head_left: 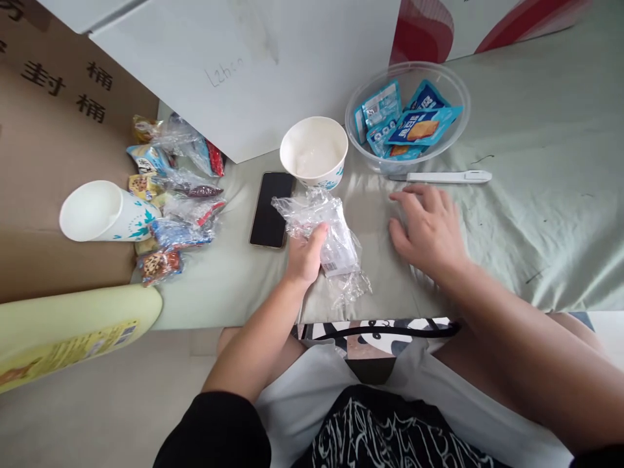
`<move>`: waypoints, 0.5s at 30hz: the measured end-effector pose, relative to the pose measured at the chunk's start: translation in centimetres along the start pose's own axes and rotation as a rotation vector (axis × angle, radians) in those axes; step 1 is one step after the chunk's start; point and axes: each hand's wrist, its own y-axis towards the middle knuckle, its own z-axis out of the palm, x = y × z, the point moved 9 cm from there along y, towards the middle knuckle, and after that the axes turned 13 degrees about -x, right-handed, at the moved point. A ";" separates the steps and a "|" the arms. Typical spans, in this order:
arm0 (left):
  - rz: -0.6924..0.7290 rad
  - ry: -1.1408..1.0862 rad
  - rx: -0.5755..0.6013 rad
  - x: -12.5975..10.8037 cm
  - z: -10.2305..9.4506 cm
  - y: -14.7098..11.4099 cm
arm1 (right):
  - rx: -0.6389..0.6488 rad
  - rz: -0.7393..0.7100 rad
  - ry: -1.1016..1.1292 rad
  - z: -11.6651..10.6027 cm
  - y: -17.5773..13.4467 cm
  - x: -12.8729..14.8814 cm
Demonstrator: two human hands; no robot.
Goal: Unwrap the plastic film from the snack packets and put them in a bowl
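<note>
My left hand [306, 257] is closed around a white box in crinkled clear plastic wrap [340, 244], its thumb lying over the wrap. What the box contains cannot be seen. Just behind it stands a white paper bowl [314, 153] with a blue-green print. My right hand [429, 227] rests palm down on the cloth with fingers spread, holding nothing. Beyond its fingertips lies a white utility knife [448, 177], blade end to the left. A black phone [271, 209] lies flat, left of the wrapped box.
A clear plastic tub [463, 133] holds several blue snack packets [419, 127]. On the left, a paper cup [104, 211] lies on its side beside several small wrapped snacks [182, 208]. Cardboard [58, 149] and a white box [234, 71] border the cloth. A yellow container [78, 325] sits front left.
</note>
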 end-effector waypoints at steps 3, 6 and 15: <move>-0.020 -0.014 0.032 0.2 0.3 -0.1 | -0.062 0.071 -0.093 -0.7 0.5 -1.0; -0.008 -0.033 0.014 0.0 0.2 0.0 | -0.022 0.145 -0.166 -0.1 0.6 -2.4; -0.045 -0.095 -0.035 0.1 0.0 0.0 | -0.107 0.114 -0.043 -1.1 1.3 -5.2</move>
